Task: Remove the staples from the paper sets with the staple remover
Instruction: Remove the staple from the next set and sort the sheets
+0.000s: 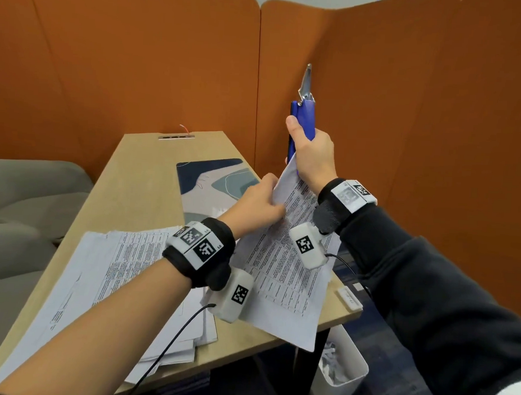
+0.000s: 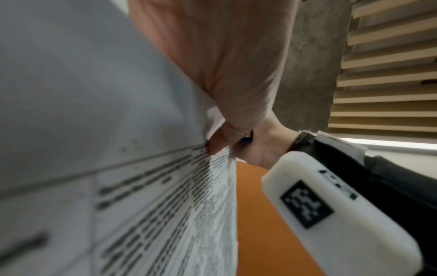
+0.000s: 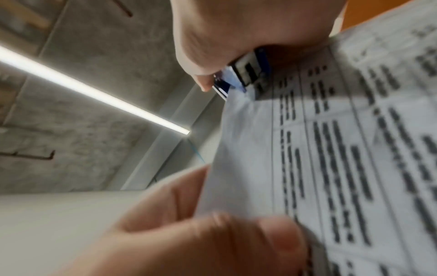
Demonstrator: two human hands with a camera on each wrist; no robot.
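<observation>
Right hand (image 1: 311, 153): fingers wrapped round the blue-handled staple remover with a pointed metal tip (image 1: 302, 115), held upright, tip toward 12 o'clock, against the orange fabric partition (image 1: 408, 114). The same hand also pinches the top corner of the lifted printed white paper set (image 1: 282, 277); in the right wrist view the paper corner (image 3: 260, 130) lies against the tool's butt end (image 3: 246, 72) under the hand (image 3: 236, 28).

Left hand (image 1: 257, 204): at 8 o'clock of the right hand, fingers curled onto the upper left edge of the same paper set, gripping it. In the left wrist view its palm (image 2: 224, 56) sits against the sheet (image 2: 165, 205), and the right hand (image 2: 262, 147) shows beyond, holding the corner. In the right wrist view the left hand's fingers (image 3: 212, 242) close on the paper's lower edge.

Paper set: raised off the light wooden desk (image 1: 143, 167), slanting from the hands down toward 5 o'clock, its lower corner hanging past the desk edge. Cannot tell from these views whether a staple remains in it.

Other items: a loose pile of printed white sheets (image 1: 113, 280) flat on the desk at 7 o'clock of the left hand; a patterned blue-grey desk mat (image 1: 212, 179) at 10 o'clock of the left hand; a white bin with crumpled paper (image 1: 339, 373) on the floor below the desk's near right corner.
</observation>
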